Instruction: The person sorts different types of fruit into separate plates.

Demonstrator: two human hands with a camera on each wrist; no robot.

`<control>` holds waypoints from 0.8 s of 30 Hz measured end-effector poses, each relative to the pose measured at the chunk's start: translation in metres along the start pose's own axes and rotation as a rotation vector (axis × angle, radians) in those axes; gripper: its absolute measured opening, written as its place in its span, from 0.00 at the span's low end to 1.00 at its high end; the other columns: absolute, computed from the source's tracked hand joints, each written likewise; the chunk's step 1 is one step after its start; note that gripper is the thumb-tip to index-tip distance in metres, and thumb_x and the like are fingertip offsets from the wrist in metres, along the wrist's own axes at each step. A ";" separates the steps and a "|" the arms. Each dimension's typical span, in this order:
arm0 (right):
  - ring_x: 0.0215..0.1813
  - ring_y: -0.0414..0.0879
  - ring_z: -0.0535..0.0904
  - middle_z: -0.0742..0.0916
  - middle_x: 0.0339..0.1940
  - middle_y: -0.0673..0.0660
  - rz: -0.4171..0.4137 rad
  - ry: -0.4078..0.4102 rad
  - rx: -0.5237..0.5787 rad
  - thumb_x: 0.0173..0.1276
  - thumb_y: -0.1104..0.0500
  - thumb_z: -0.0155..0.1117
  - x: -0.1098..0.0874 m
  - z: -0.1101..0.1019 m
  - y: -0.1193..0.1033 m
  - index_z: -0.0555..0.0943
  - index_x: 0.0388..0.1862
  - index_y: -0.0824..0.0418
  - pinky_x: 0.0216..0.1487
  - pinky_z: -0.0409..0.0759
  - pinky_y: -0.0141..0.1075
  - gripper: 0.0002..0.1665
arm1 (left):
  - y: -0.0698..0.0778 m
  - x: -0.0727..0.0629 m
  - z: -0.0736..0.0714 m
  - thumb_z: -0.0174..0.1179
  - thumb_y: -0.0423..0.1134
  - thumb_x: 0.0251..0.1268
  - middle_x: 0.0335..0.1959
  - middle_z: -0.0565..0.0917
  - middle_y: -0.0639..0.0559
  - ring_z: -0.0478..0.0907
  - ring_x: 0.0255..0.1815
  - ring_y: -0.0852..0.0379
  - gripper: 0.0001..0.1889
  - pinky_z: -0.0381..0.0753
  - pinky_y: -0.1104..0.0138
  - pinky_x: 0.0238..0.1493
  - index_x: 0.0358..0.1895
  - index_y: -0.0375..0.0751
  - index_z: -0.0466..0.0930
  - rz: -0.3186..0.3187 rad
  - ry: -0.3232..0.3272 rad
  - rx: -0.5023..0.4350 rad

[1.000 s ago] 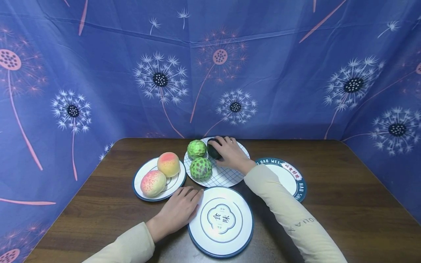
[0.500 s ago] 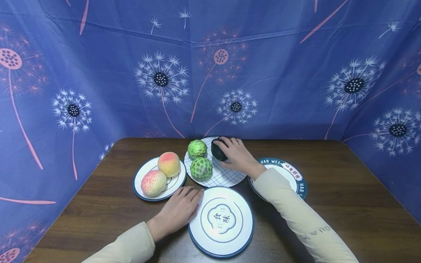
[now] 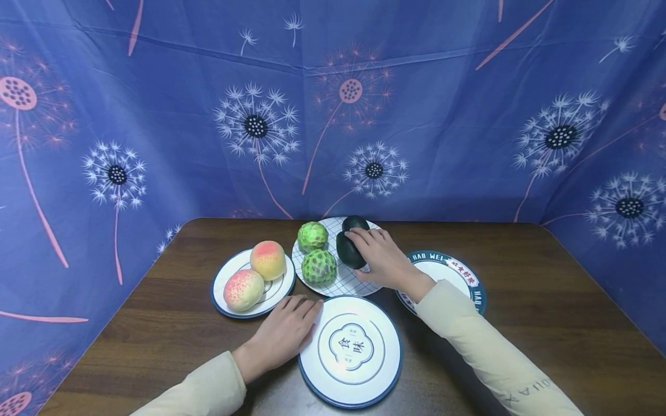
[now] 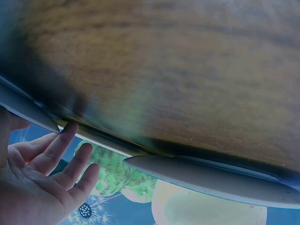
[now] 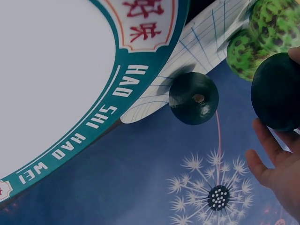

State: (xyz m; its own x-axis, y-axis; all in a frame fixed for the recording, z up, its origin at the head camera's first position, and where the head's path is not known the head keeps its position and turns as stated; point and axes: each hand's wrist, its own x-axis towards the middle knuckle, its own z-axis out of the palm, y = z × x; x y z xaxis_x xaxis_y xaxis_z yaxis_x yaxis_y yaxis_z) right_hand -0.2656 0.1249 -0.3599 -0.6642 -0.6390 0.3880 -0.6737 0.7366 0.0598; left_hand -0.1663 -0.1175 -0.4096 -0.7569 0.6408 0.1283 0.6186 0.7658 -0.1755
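Note:
My right hand (image 3: 385,263) grips a dark green avocado (image 3: 348,249) over the grid-patterned plate (image 3: 346,284). In the right wrist view the fingers lie against the side of the held avocado (image 5: 276,91). A second avocado (image 3: 356,222) sits just behind it on the same plate, its stem end (image 5: 198,98) facing the right wrist camera. Two green knobbly custard apples (image 3: 319,266) share that plate's left side. My left hand (image 3: 283,329) rests at the left rim of the front white plate (image 3: 350,372), its fingers loose and spread in the left wrist view.
Two peaches (image 3: 243,290) lie on a blue-rimmed plate (image 3: 285,292) at the left. A teal-rimmed plate (image 3: 444,274) with lettering stands at the right, partly under my right forearm. A blue dandelion-print cloth (image 3: 442,144) hangs behind the wooden table (image 3: 546,312).
My right hand has shifted right and nearer to me, the gripped avocado moving with it. The second avocado now shows behind it. My left hand stays in place.

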 end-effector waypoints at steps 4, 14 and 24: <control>0.57 0.55 0.71 0.73 0.63 0.60 0.001 0.006 0.010 0.47 0.46 0.71 -0.006 -0.001 -0.004 0.63 0.65 0.61 0.61 0.66 0.53 0.48 | 0.000 0.000 0.000 0.51 0.49 0.65 0.55 0.77 0.50 0.71 0.58 0.51 0.25 0.71 0.56 0.58 0.63 0.45 0.67 0.001 0.001 0.001; 0.57 0.53 0.71 0.73 0.62 0.59 -0.042 0.031 0.045 0.45 0.47 0.71 -0.024 -0.005 -0.015 0.65 0.64 0.62 0.59 0.69 0.51 0.48 | -0.001 0.000 0.000 0.50 0.50 0.65 0.56 0.77 0.50 0.71 0.59 0.51 0.25 0.71 0.56 0.58 0.63 0.45 0.66 0.002 -0.004 -0.005; 0.56 0.50 0.71 0.75 0.61 0.57 -0.089 0.024 0.039 0.46 0.44 0.70 -0.040 -0.006 -0.027 0.65 0.63 0.60 0.58 0.70 0.48 0.47 | -0.002 0.000 0.002 0.51 0.49 0.65 0.55 0.77 0.50 0.71 0.58 0.51 0.25 0.71 0.56 0.58 0.63 0.45 0.67 0.002 0.014 -0.006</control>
State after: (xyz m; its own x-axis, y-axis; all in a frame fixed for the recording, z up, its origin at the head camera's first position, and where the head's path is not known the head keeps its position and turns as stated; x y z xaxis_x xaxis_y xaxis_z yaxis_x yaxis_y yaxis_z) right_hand -0.2188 0.1314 -0.3717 -0.5938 -0.6953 0.4049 -0.7417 0.6680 0.0594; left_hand -0.1679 -0.1188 -0.4108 -0.7525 0.6432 0.1416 0.6217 0.7647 -0.1696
